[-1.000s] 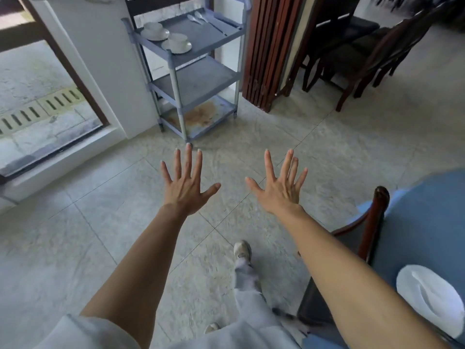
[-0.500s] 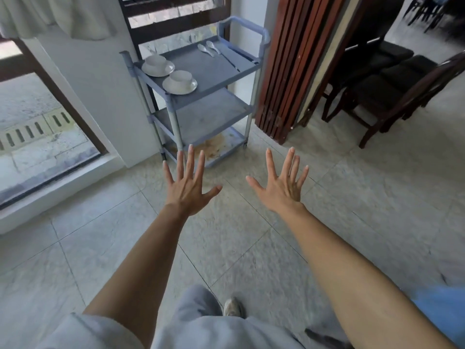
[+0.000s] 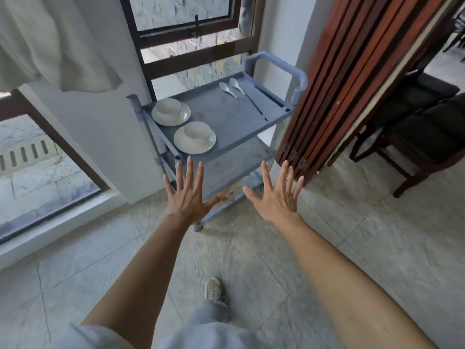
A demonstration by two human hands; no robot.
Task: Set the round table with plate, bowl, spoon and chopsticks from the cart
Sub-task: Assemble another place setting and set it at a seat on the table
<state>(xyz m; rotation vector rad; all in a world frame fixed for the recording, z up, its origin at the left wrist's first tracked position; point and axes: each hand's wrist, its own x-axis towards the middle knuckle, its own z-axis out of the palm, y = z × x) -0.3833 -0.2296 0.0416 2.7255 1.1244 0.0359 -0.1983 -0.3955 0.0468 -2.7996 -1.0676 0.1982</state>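
A grey three-shelf cart (image 3: 234,114) stands ahead by the window. Its top shelf carries two white plates, each with a white bowl on it: the near plate (image 3: 195,144) with its bowl (image 3: 196,132), and the far plate (image 3: 171,116) with its bowl (image 3: 168,106). Two white spoons (image 3: 231,87) lie at the far end, with dark chopsticks (image 3: 258,107) beside them and another pair along the right rim. My left hand (image 3: 187,195) and my right hand (image 3: 278,197) are stretched out with fingers spread, empty, just short of the cart's front edge.
A folded wooden partition (image 3: 352,79) stands right of the cart. Dark wooden chairs (image 3: 412,122) are at far right. A glass door (image 3: 40,157) with a raised sill is on the left, and a curtain (image 3: 50,39) hangs above it. Tiled floor lies underfoot.
I have walked closer to the cart, which now fills more of the view. The round table and its chair have dropped out of view. Both hands stay spread and empty.
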